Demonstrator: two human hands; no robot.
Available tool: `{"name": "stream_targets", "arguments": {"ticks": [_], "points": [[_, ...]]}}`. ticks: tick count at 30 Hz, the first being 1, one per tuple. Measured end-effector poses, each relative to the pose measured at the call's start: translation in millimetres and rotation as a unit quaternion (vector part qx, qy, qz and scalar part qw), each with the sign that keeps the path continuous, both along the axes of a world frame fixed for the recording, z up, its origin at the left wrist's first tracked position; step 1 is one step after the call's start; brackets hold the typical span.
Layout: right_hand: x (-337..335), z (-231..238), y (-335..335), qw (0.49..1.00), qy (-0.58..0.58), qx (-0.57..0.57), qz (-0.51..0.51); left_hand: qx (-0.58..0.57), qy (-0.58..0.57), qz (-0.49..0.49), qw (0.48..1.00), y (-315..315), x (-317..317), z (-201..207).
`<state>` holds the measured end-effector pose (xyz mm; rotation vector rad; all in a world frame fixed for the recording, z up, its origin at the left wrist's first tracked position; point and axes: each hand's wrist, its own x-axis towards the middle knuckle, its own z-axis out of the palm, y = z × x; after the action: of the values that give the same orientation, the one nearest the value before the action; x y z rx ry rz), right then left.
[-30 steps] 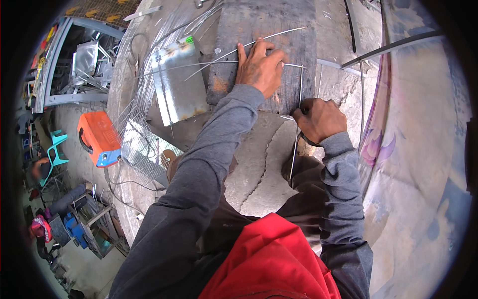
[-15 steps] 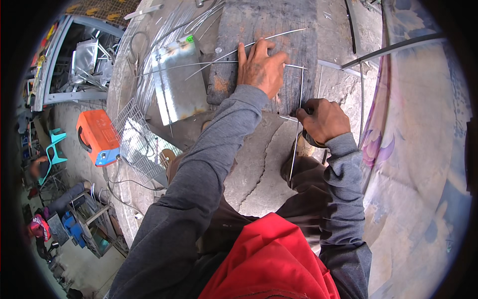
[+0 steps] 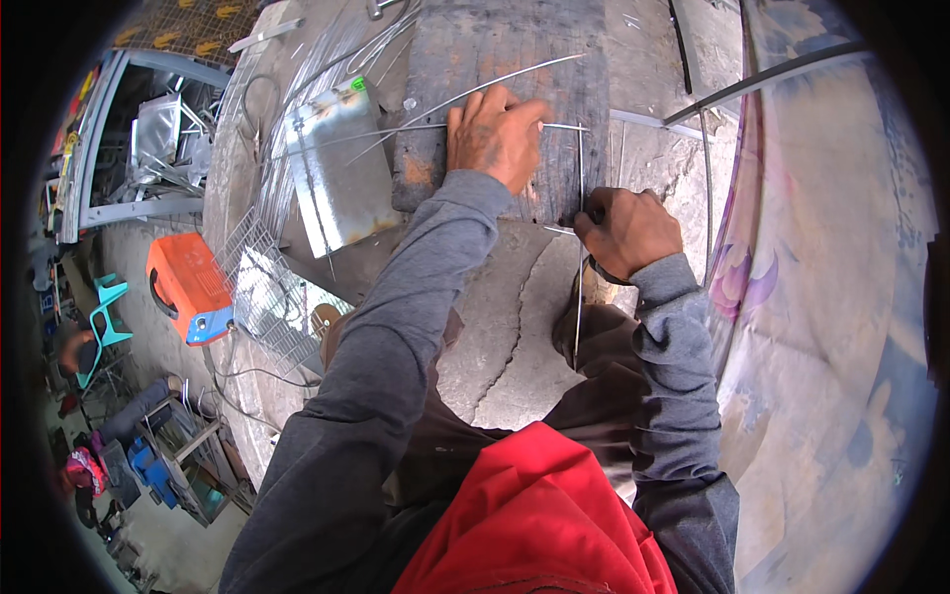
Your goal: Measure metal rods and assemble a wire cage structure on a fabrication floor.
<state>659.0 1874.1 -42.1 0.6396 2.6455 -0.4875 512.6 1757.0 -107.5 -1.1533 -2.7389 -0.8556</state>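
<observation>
My left hand (image 3: 495, 139) presses on a dark wooden board (image 3: 505, 40), its fingers curled over a thin metal rod (image 3: 396, 132) that runs crosswise beneath it. A second rod (image 3: 534, 68) lies slanted just beyond the knuckles. Close to the board's near right corner, my right hand (image 3: 630, 233) is closed at a third thin rod (image 3: 580, 297). This rod meets the crosswise one near its right end and stretches back toward my right foot. A short light tip (image 3: 559, 230) shows beside the right fingers; the fingers hide what it belongs to.
Left of the board lie a shiny sheet-metal plate (image 3: 341, 168), a bundle of thin rods (image 3: 297, 109) and a wire grid (image 3: 262, 287). An orange-and-blue machine (image 3: 188, 287) with cables stands farther left. A flower-patterned cloth (image 3: 821, 297) hangs or lies along the right side.
The whole view has shifted, so the scene sits slightly farther left. The rod at my right hand now runs straighter toward me, its near end swung rightward. Both hands keep their places on the board.
</observation>
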Motion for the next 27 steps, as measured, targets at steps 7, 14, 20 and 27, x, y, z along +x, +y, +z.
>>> {"name": "stream_targets", "arguments": {"ticks": [7, 14, 20, 27], "points": [[-3, -1, -4, 1.000, -0.001, -0.011, -0.008, -0.008, -0.010, 0.003, 1.000, -4, -2, -1], [0, 0, -1, 0.998, -0.025, -0.023, -0.046, -0.001, -0.026, 0.008, 1.000, 2, 5, 2], [-9, 4, -1, 0.999, -0.027, -0.020, -0.040, 0.016, -0.010, 0.010, 1.000, 2, -2, -2], [-4, -22, 8, 0.983, 0.069, -0.170, -0.015, 0.099, 0.097, 0.059, 0.989, 21, 1, -43]]}}
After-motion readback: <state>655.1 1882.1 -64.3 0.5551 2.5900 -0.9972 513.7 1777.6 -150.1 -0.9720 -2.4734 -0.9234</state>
